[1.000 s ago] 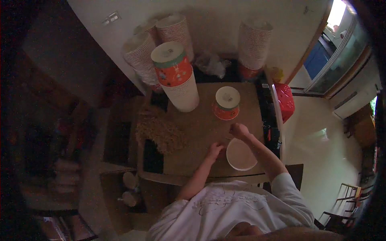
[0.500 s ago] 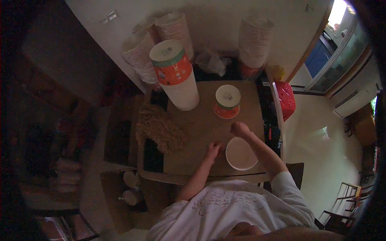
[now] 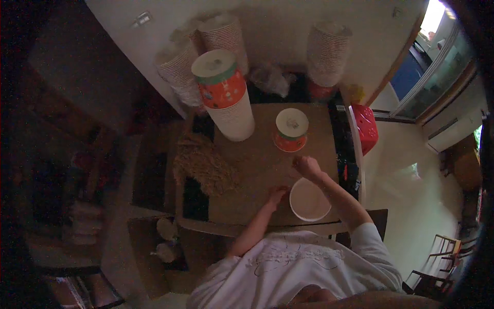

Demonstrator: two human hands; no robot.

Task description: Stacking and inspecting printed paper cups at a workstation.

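A white round paper tub [image 3: 310, 201] stands with its mouth up near the table's front edge. Above its far rim my right hand [image 3: 307, 167] is closed in a fist, and the forearm crosses the tub's right side. Close to the rim's left side, my left hand [image 3: 278, 195] has its fingers drawn together. Anything thin in either hand is too dim to make out. Beyond my right hand sits a short stack of upside-down tubs [image 3: 291, 137], orange with a green band. A tangled bundle of brown strands [image 3: 205, 166] lies left of my left hand.
A tall upturned stack of tubs [image 3: 229, 118] rises at the middle left. More wrapped stacks line the wall, left [image 3: 180, 67] and right [image 3: 329, 54], with crumpled clear plastic [image 3: 272, 80] between. A red plastic container [image 3: 364, 130] is beyond the table's right edge.
My left hand has shifted slightly right, toward the tub. My right hand has moved a little left, and the tub sits slightly nearer to me.
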